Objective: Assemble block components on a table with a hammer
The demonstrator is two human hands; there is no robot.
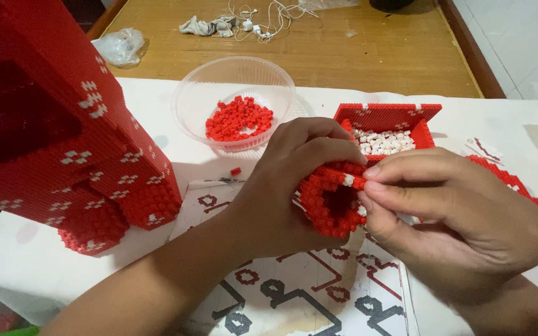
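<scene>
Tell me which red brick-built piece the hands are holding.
The small red ring, gripped between left hand and right hand; the tall red structure and open red box stand untouched.

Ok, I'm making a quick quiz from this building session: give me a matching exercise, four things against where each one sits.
Things:
1. ring-shaped red brick piece
2. clear plastic bowl
3. red brick box of white bricks
4. tall red brick model

Places:
A. far left of the table
B. behind the hands, on the right
C. held between both hands
D. behind the left hand

Pairs: 1-C, 2-D, 3-B, 4-A
</scene>
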